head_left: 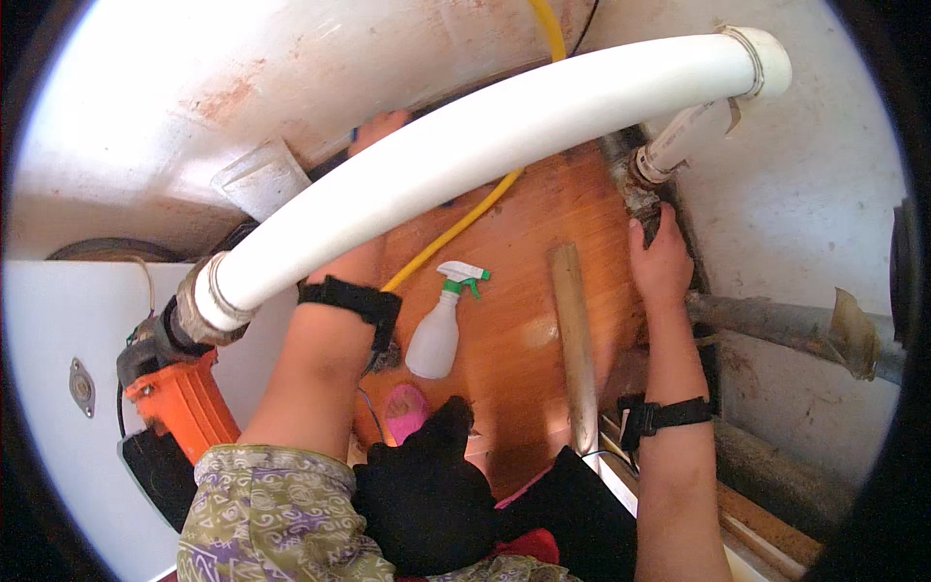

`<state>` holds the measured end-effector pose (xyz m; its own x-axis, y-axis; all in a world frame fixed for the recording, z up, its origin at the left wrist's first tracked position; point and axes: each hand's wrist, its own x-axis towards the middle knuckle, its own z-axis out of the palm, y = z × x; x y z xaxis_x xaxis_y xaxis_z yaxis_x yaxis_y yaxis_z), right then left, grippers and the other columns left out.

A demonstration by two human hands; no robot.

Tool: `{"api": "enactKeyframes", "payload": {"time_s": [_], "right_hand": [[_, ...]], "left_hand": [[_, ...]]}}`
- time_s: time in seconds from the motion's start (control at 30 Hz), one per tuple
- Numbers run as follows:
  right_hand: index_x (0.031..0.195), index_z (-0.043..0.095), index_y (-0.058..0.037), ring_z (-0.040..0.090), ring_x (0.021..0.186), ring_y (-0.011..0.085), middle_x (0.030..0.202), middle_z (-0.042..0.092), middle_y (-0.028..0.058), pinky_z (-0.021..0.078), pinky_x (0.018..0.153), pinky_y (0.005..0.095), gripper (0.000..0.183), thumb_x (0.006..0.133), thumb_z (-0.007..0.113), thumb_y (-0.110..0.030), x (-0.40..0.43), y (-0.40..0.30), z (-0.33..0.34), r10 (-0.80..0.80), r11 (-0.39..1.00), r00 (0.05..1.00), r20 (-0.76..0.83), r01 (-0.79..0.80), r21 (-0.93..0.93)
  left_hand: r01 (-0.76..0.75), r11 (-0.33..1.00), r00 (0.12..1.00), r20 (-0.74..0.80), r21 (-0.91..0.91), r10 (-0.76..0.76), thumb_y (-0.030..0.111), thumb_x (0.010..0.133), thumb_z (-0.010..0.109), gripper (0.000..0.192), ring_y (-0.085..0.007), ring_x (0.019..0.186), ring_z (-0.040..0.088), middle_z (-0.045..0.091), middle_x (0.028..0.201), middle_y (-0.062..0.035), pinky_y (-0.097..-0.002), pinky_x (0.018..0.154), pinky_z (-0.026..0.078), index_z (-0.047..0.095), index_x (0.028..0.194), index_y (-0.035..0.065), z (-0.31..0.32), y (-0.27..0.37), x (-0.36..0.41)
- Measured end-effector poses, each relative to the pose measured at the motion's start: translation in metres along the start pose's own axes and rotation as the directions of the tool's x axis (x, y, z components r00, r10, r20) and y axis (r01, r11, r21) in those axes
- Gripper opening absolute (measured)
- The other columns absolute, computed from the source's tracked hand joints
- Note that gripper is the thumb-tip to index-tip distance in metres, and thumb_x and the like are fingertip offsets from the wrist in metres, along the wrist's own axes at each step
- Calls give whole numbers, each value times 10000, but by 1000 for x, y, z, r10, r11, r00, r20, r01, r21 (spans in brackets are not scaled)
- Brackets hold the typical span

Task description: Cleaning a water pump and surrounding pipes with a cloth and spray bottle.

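My left hand (380, 131) reaches beneath a thick white hose (494, 131) to the foot of the far wall. The hose covers most of that hand, and its fingertips are hidden. On the right, my right hand (663, 254) has thumb and fingers around a dark, grimy pipe fitting (641, 200). Above the fitting, a narrower white pipe (676, 142) rises towards the hose's capped end. The hose's lower end joins an orange-and-black power tool (185, 400) beside my left arm. Between my arms, a white spray bottle (436, 335) with a green-and-white trigger head lies on the wood-coloured floor (509, 291).
A yellow hose (458, 236) passes under the white hose. A worn wooden bar (571, 327) lies left of my right forearm. A grey pipe (771, 324) runs along the right wall. A whitish block (262, 178) stands against the stained far wall (240, 80).
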<state>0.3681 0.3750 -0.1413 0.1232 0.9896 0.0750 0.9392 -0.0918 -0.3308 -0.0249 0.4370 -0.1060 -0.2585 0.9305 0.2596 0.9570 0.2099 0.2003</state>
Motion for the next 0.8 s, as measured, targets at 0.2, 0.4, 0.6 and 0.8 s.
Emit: {"api": "enactKeyframes", "payload": {"time_s": [0.2,0.4,0.6,0.8], "right_hand": [[1371,434,-61,631,1031,399,1219,611,221,513,841,510,608,913,535,-448,3,-8,-8,12,999,998,60,-10,-35],[1377,415,-67,639,1018,393,1203,621,217,521,825,506,607,910,535,-435,5,-16,-3,-7,995,998,60,12,-95],[1360,423,-53,661,942,402,1131,649,220,527,795,511,609,918,496,-466,2,-17,-4,1,972,999,34,7,-236],[1362,423,-35,660,960,389,1168,640,218,529,789,498,627,926,494,-480,1,-21,0,-15,971,999,34,23,-238]], "left_hand": [[194,981,957,-222,17,-185,385,913,552,448,-385,1162,539,602,1228,-190,-464,993,391,608,1236,80,-20,-84,-68],[177,984,886,-432,-24,-170,401,924,541,471,-392,1193,516,584,1266,-197,-465,1020,366,593,1254,71,-2,-71,-80],[-40,988,939,-342,-151,-14,182,919,521,296,-445,1094,555,615,1142,-257,-518,941,412,635,1132,12,19,27,-57],[63,994,948,-305,-92,-88,100,888,535,275,-463,1101,544,605,1146,-278,-521,954,410,634,1122,-6,22,-7,-51]]}}
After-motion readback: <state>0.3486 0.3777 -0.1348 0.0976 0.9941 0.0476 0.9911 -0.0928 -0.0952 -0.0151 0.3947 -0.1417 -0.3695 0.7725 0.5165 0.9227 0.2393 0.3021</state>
